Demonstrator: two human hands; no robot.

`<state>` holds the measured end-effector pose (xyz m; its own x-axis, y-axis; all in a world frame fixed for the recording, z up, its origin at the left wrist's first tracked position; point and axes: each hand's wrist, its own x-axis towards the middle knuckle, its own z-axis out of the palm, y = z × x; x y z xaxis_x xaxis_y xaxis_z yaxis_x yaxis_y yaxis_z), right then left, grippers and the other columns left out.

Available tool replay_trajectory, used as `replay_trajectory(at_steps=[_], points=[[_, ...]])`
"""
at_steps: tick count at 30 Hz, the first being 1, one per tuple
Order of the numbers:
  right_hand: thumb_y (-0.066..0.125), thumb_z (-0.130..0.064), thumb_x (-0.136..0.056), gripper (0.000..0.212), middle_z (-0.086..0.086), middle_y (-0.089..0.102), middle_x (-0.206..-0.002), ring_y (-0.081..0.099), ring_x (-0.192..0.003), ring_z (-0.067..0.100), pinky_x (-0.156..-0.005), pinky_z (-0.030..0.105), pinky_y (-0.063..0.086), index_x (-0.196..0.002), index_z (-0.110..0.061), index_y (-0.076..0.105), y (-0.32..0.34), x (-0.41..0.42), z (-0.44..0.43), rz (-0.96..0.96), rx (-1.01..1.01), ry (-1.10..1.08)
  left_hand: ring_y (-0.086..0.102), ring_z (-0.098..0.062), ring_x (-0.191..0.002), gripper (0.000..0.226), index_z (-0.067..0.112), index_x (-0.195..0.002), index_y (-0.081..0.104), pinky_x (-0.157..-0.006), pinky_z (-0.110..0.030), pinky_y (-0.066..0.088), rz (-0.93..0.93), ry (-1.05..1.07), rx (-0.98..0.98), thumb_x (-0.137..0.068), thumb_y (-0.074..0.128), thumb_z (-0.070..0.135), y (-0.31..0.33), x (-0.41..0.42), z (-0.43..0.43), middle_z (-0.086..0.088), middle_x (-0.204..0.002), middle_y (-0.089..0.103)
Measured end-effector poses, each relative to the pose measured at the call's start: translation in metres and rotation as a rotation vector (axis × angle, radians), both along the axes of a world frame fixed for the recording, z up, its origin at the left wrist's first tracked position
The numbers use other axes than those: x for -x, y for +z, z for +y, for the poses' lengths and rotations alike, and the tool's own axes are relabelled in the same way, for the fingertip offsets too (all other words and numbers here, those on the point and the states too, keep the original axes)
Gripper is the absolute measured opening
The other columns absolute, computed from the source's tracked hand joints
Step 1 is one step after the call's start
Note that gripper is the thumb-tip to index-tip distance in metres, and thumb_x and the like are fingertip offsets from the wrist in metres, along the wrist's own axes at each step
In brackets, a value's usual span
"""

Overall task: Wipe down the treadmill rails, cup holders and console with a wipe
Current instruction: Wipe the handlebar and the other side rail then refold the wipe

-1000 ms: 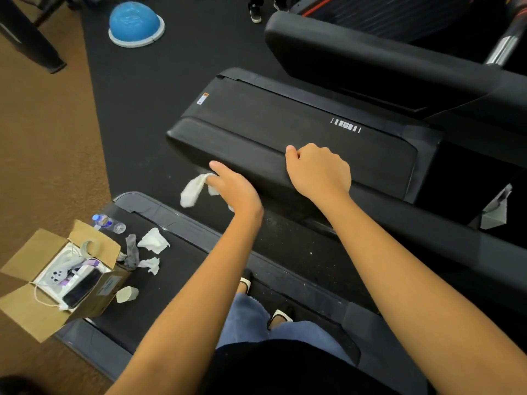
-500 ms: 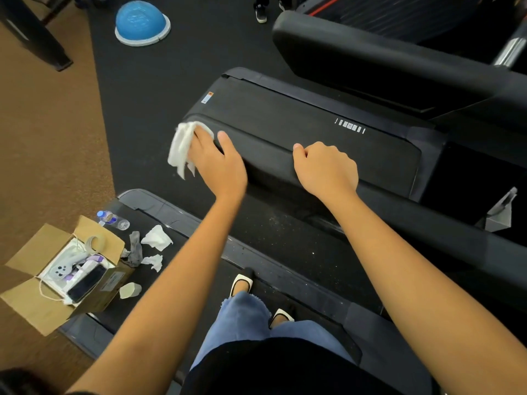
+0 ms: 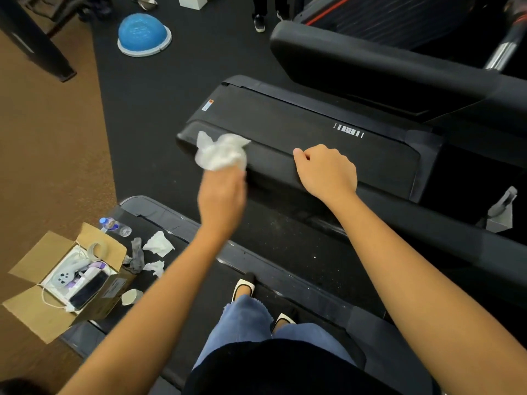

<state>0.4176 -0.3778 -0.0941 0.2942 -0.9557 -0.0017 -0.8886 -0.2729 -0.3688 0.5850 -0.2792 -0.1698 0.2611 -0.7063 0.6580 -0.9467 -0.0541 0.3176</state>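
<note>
Plainly, the left hand (image 3: pixel 221 192) clutched the crumpled wipe (image 3: pixel 221 153) against the nine o'clock end of the black rail (image 3: pixel 271 166), while the right hand (image 3: pixel 326 171), at its three o'clock, curled fingers over that rail.

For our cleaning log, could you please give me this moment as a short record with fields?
left hand: grips the crumpled white wipe against the left end of the black rail
right hand: rests on the same rail, fingers curled, no wipe
used wipes: crumpled pieces on the treadmill belt, beside the cardboard box
bottle: lying next to the box
floor: blue dome beyond the rail
</note>
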Motion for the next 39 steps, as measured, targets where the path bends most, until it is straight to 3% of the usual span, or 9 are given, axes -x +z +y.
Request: replay_trajectory(at_steps=[4, 7, 12, 18, 21, 24, 28, 33, 39], points=[[0.029, -0.040, -0.100, 0.049, 0.000, 0.049, -0.057, 0.046, -0.052, 0.020, -0.056, 0.030, 0.034, -0.062, -0.015, 0.047, -0.001, -0.004, 0.002, 0.016, 0.018, -0.020, 0.055, -0.037, -0.114, 0.031, -0.003, -0.111, 0.062, -0.101, -0.035, 0.042, 0.168, 0.181, -0.035, -0.101, 0.039, 0.015, 0.015, -0.020, -0.013, -0.017, -0.116, 0.064], [0.027, -0.040, -0.100, 0.047, 0.001, 0.052, -0.064, 0.046, -0.058, 0.022, -0.061, 0.032, 0.034, -0.075, -0.012, 0.055, 0.001, -0.008, 0.002, 0.047, 0.012, -0.038, 0.059, -0.037, -0.087, 0.020, -0.002, -0.089, 0.063, -0.084, -0.040, 0.046, 0.160, -0.021, 0.000, -0.096, 0.046, 0.006, 0.025, 0.039, -0.021, -0.017, -0.091, 0.065], [0.026, -0.038, -0.101, 0.046, 0.003, 0.056, -0.073, 0.052, -0.068, 0.026, -0.063, 0.033, 0.036, -0.079, -0.011, 0.057, 0.001, -0.004, 0.003, 0.036, 0.018, -0.060, 0.063, -0.027, -0.090, 0.022, 0.005, -0.103, 0.070, -0.082, -0.031, 0.045, -0.111, -0.318, -0.061, -0.096, 0.051, 0.012, 0.026, 0.028, -0.013, -0.007, -0.099, 0.071], [0.027, -0.034, -0.102, 0.049, 0.003, 0.055, -0.063, 0.056, -0.064, 0.027, -0.057, 0.032, 0.036, -0.069, -0.010, 0.055, 0.006, -0.006, 0.008, -0.019, 0.035, -0.102, 0.059, -0.033, -0.097, 0.031, 0.000, -0.101, 0.066, -0.090, -0.037, 0.046, -0.011, -0.050, -0.120, -0.101, 0.040, 0.017, 0.031, -0.043, -0.020, -0.010, -0.103, 0.069], [0.030, -0.034, -0.101, 0.050, 0.012, 0.068, -0.076, 0.062, -0.072, 0.030, -0.063, 0.038, 0.051, -0.085, -0.003, 0.066, 0.008, -0.005, 0.012, -0.315, 0.101, -0.180, 0.053, -0.032, -0.085, 0.025, 0.002, -0.084, 0.060, -0.081, -0.038, 0.044, 0.170, -0.120, -0.104, -0.098, 0.043, 0.012, 0.036, 0.006, -0.016, -0.011, -0.087, 0.063], [0.039, -0.033, -0.099, 0.045, 0.017, 0.068, -0.077, 0.064, -0.075, 0.030, -0.070, 0.044, 0.053, -0.084, -0.002, 0.067, 0.008, -0.004, 0.024, -0.661, 0.184, -0.242, 0.057, -0.022, -0.087, 0.031, 0.004, -0.097, 0.067, -0.080, -0.029, 0.043, 0.196, -0.399, -0.149, -0.100, 0.040, 0.018, 0.040, 0.045, -0.005, -0.004, -0.092, 0.068], [0.050, -0.031, -0.098, 0.032, 0.002, 0.070, -0.082, 0.064, -0.079, 0.014, -0.072, 0.027, 0.051, -0.091, -0.008, 0.070, 0.014, -0.029, 0.041, -0.880, 0.108, -0.218, 0.063, -0.008, -0.077, 0.041, 0.013, -0.096, 0.069, -0.071, -0.026, 0.048, 0.643, -0.550, -0.321, -0.101, 0.034, 0.033, 0.082, 0.025, -0.022, 0.004, -0.083, 0.070], [0.061, -0.031, -0.093, 0.029, 0.004, 0.068, -0.101, 0.066, -0.095, 0.019, -0.082, 0.033, 0.056, -0.115, -0.012, 0.060, 0.027, -0.069, 0.051, -1.099, -0.140, -0.119, 0.063, -0.021, -0.075, 0.026, 0.003, -0.092, 0.065, -0.064, -0.035, 0.052, 0.938, -0.768, -0.551, -0.095, 0.053, 0.026, 0.124, -0.030, -0.063, -0.020, -0.088, 0.068], [0.067, -0.006, -0.084, 0.027, -0.001, 0.045, -0.067, 0.045, -0.066, 0.017, -0.060, 0.027, 0.039, -0.071, -0.015, 0.045, 0.015, -0.084, 0.089, -1.245, -0.098, -0.478, 0.067, -0.021, -0.069, 0.020, 0.004, -0.081, 0.073, -0.066, -0.035, 0.058, 0.836, -0.931, -0.596, -0.086, 0.070, 0.023, 0.132, -0.068, -0.087, -0.016, -0.077, 0.070]])
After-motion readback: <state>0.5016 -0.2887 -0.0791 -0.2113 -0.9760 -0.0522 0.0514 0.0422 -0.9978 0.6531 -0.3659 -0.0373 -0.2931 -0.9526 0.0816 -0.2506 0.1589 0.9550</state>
